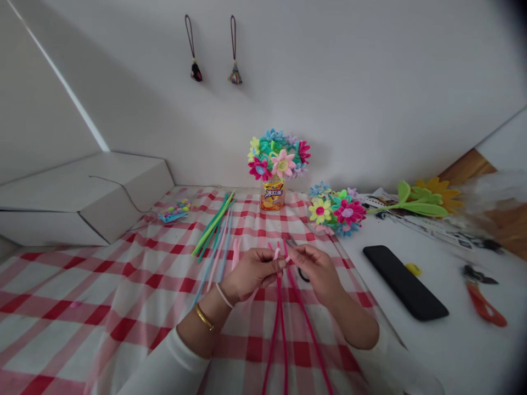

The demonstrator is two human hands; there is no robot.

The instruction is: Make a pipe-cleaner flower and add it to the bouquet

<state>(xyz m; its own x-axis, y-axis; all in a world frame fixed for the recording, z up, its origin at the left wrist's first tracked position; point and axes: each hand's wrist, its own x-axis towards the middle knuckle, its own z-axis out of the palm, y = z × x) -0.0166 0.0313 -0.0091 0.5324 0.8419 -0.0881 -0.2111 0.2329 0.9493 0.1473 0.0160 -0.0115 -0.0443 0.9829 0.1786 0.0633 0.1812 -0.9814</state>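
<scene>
A short light-pink pipe cleaner (277,253), bent into a loop, sits between my fingertips over the checked cloth. My left hand (257,269) pinches it from the left, and my right hand (316,267) pinches at its right side. Several long magenta pipe cleaners (282,334) lie beneath my hands and run toward me. Scissors (303,275) lie partly hidden under my right hand, with a dark handle loop showing. Just left of my left hand lies a light-pink pipe cleaner bundle (236,252). Farther left are green pipe cleaners (214,222) and pale blue ones (225,241).
A pot (272,196) of fuzzy flowers (282,163) stands by the wall. More flowers (335,211) lie right of it. A black phone (405,282) and an orange-handled item (486,307) rest on the white surface. A white box (123,186) occupies the left; colourful pompoms (179,208) sit near it.
</scene>
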